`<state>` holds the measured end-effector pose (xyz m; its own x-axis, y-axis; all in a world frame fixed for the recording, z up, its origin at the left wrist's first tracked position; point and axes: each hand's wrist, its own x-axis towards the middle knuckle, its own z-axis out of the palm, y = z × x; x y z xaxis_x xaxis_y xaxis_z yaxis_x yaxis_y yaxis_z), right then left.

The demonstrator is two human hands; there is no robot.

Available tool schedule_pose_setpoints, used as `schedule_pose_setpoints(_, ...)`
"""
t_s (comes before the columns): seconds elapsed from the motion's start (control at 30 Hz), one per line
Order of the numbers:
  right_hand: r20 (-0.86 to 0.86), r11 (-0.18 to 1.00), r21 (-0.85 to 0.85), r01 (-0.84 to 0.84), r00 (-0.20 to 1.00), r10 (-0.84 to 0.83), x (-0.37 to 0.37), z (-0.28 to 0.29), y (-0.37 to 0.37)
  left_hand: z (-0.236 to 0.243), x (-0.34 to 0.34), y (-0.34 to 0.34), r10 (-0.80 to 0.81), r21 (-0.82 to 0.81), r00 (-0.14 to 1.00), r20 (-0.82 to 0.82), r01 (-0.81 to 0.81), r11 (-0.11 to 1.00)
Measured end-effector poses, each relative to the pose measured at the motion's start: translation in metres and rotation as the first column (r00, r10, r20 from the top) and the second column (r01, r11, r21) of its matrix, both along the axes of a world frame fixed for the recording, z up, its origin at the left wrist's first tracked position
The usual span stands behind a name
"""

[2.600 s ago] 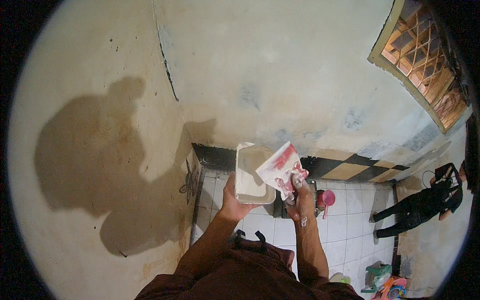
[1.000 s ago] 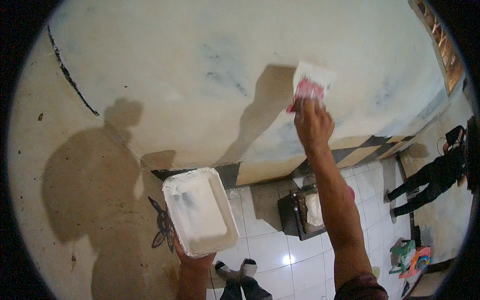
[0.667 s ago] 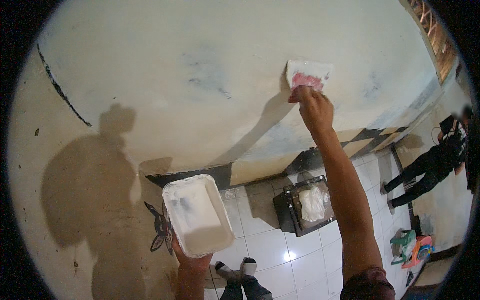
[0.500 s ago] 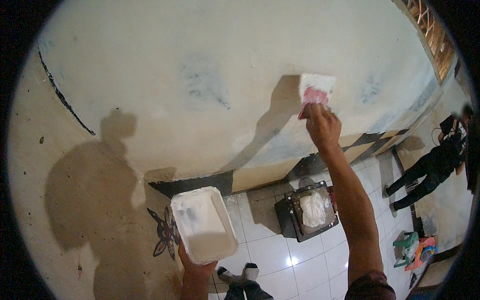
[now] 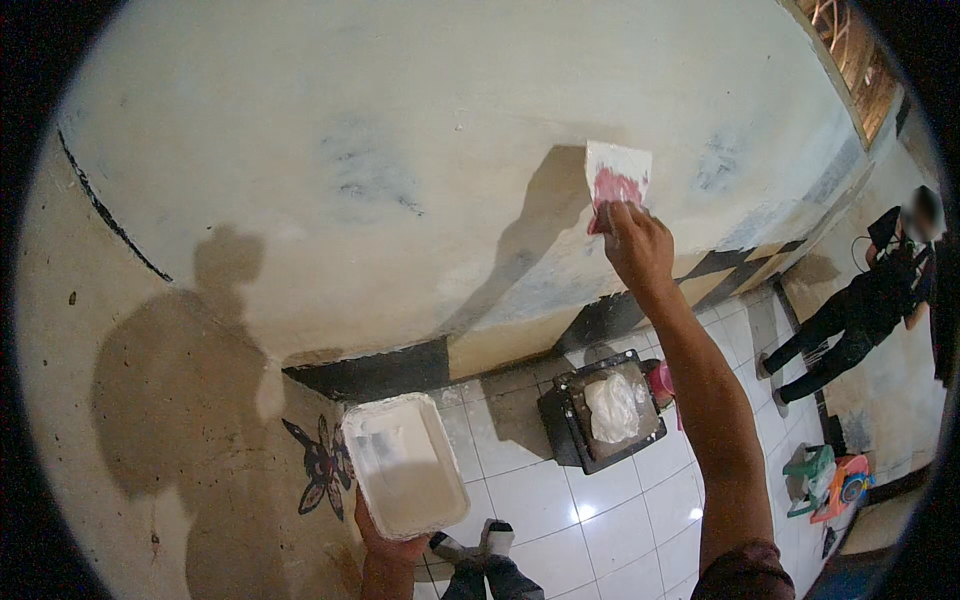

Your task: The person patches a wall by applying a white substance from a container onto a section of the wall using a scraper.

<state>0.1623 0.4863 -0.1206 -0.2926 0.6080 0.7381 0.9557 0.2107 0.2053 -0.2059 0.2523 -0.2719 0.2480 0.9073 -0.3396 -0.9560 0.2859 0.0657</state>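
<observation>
The right hand (image 5: 640, 245) grips one scraper (image 5: 619, 180) at upper centre; the left hand (image 5: 390, 546) holds one tray (image 5: 447, 465), lower centre-left.

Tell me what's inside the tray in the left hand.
The tray holds whitish, pasty material with a greyish patch at upper left; whatever lies beneath that material is hidden.

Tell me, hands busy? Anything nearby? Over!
Left hand holding white rectangular tray, pale paste inside. Right hand holding flat red-and-white scraper at pale wall. Nearby: black square stand, white bag atop.
</observation>
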Motion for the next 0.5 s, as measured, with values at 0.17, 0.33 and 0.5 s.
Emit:
schedule_pose_setpoints(0.17, -0.097, 0.980, -0.023, -0.200, 0.976, 0.197, -0.033, 0.029, 0.039, 0.011, 0.003, 0.003, 0.016, -0.034, 0.999, -0.043, -0.018, 0.999)
schedule_pose_setpoints(0.33, -0.016, 0.968, -0.247, -0.048, 0.999, 0.045, -0.013, -0.034, 0.029, 0.012, 0.001, -0.002, 0.012, -0.028, 0.998, -0.056, -0.014, 1.000)
schedule_pose_setpoints(0.5, -0.183, 0.979, -0.150, -0.139, 0.977, 0.111, -0.023, -0.016, -0.022, -0.010, 0.001, -0.005, 0.030, 0.056, 0.991, -0.128, -0.023, 0.998)
